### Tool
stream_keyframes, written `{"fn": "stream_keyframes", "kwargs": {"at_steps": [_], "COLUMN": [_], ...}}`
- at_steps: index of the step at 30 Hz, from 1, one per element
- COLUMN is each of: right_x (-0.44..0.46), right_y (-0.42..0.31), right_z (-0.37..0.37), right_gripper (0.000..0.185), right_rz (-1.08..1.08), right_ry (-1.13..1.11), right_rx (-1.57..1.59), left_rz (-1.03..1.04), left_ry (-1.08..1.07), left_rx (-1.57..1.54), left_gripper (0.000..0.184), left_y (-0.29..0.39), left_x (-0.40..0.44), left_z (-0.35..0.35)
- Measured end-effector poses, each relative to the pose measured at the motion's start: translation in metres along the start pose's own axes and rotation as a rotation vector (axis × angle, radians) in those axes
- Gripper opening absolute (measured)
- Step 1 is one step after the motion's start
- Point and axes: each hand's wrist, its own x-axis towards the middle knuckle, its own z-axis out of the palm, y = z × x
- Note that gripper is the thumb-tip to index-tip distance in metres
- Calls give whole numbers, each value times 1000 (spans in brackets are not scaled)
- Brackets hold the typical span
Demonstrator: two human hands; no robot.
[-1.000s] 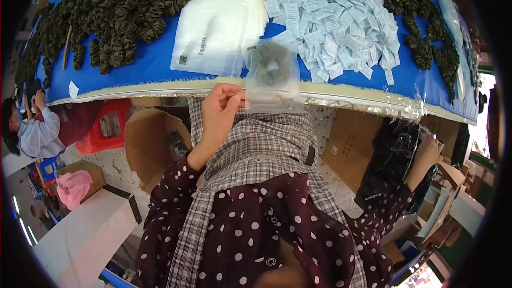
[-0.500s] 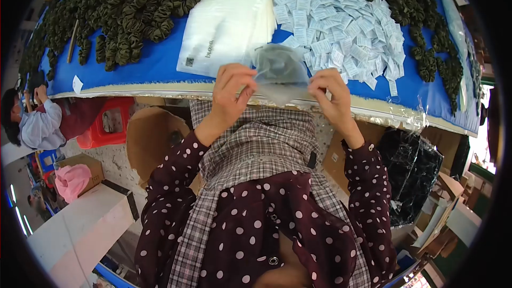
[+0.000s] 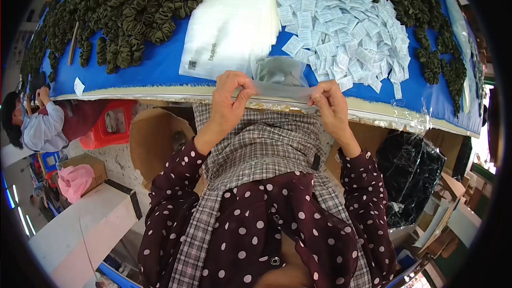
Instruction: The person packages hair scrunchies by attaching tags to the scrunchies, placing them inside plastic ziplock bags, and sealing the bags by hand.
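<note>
A translucent bag (image 3: 280,74) with a dark green scrunchie inside lies at the table's front edge. My left hand (image 3: 231,98) pinches the left corner of its near edge, and my right hand (image 3: 330,106) pinches the right corner, so that edge is stretched between them. Just behind the bag, a stack of printed white bags (image 3: 229,26) rests on the blue cloth. To its right spreads a heap of small pale blue printed packets (image 3: 346,37). Dark green scrunchies (image 3: 133,10) are piled at the back left.
More scrunchies (image 3: 426,37) line the right side. Below the table are a cardboard box (image 3: 152,144), a red stool (image 3: 109,125) and a black plastic-wrapped bundle (image 3: 408,176). A co-worker (image 3: 42,122) sits at the far left. A small white slip (image 3: 78,86) lies near the front edge.
My right hand has come from the black bundle at the right to the bag and gripped its near edge. The bag's near edge is now pulled straight between both hands.
</note>
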Motion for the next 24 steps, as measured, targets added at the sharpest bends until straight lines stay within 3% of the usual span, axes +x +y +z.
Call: {"fn": "stream_keyframes", "kwargs": {"at_steps": [3, 7, 12, 18, 22, 24], "right_x": [-9, -9, -4, -4, -5, -5], "right_y": [4, 2, -1, 0, -3, -4], "right_z": [5, 13, 22, 35, 37, 40], "right_gripper": [5, 6, 1, 4, 13, 15], "right_rz": [43, 100, 170, 265, 127, 45], "right_ry": [-8, 86, 196, 277, 209, 263], "right_rx": [4, 45, 28, -310, -847, -903], "left_rz": [8, -270, -411, -254, -203, -115], "left_ry": [-32, 58, 123, 87, 88, 127], "left_rx": [142, -31, 4, 441, 581, 570], "left_gripper": [11, 11, 8, 9, 17, 25], "left_y": [3, 19, 24, 18, 11, 10], "left_x": [-16, -23, -21, -17, -18, -21], "left_z": [-1, 5, 15, 27, 32, 36]}}
